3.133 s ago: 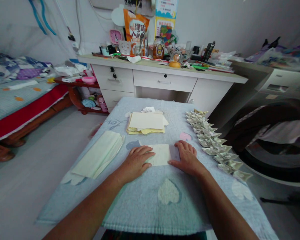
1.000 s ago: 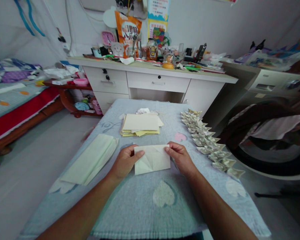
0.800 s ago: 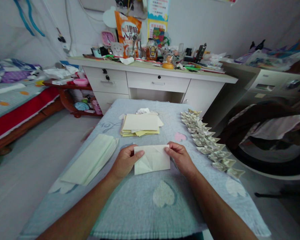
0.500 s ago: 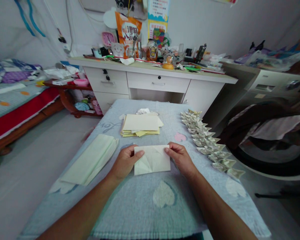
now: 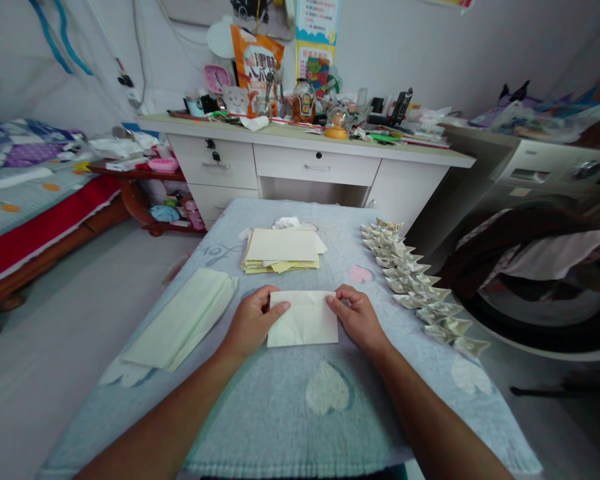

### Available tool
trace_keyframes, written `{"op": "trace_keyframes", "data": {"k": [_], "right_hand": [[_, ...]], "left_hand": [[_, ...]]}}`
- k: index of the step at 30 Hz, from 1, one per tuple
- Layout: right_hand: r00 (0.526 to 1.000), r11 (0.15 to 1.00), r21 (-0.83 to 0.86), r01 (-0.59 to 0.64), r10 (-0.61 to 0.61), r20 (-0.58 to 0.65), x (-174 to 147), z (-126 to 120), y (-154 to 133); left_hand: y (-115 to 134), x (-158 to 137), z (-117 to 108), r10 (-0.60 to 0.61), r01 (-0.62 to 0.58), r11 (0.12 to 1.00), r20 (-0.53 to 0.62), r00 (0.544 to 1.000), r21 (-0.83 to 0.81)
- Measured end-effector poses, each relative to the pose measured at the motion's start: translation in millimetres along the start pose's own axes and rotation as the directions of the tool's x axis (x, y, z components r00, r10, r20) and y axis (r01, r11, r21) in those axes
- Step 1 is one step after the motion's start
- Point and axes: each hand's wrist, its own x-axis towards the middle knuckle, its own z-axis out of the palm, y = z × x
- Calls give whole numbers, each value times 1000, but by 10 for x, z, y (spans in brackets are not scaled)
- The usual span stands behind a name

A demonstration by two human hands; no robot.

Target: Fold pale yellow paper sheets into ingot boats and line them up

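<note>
A creased, folded sheet of white paper (image 5: 303, 323) is held level over the middle of the cloth-covered table. My left hand (image 5: 257, 317) pinches its upper left corner, thumb on top and fingers behind. At the upper right corner my right hand (image 5: 357, 312) grips it the same way. Beyond the paper lies a stack of cream and yellow paper (image 5: 283, 245). Long pale green-white folded sheets (image 5: 183, 320) rest to the left of my left hand. Folded paper boats (image 5: 417, 293) stand in rows along the table's right side.
The table wears a light blue cloth (image 5: 260, 413) with heart patterns. Behind it stands a white desk (image 5: 315, 163) crowded with jars, a snack bag and a pink clock. A washing machine (image 5: 550, 180) is at the right, a bed (image 5: 35, 200) at the left.
The paper has shifted very slightly to the left and its lower edge now looks more level. My right hand has moved a little left with it. The other things stay put.
</note>
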Motion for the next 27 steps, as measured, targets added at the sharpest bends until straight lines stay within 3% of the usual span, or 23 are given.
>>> {"op": "trace_keyframes", "data": {"k": [3, 6, 9, 14, 17, 19, 20, 23, 27], "right_hand": [[994, 930, -356, 93, -110, -28, -9, 27, -14], [993, 811, -579, 85, -120, -21, -24, 68, -26], [993, 724, -685, 80, -121, -12, -32, 108, -28], [995, 663, -745, 67, -95, 5, -19, 143, -4], [997, 642, -766, 42, -71, -4, -4, 144, 18], [998, 628, -778, 25, -57, -14, 2, 140, 30], [998, 620, -784, 17, -52, -20, 4, 137, 35], [998, 593, -805, -9, -43, -42, 8, 125, 49], [997, 567, -823, -49, -24, -76, 14, 99, 69]], "left_hand": [[9, 23, 7, 79, -65, 972, -55, 995, 228], [7, 55, 15, 139, -88, 878, -76, 987, 470], [-15, 96, 21, 159, -94, 787, -54, 986, 610], [-50, 140, 1, 215, -130, 701, -34, 976, 702], [-16, 92, 8, 431, -263, 573, -12, 902, 776], [24, 14, 50, 511, -343, 467, 68, 857, 815], [40, -35, 82, 516, -416, 420, 165, 841, 807], [43, -176, 194, 467, -665, 308, 500, 729, 681], [-48, -245, 280, 478, -744, 255, 588, 653, 618]]}}
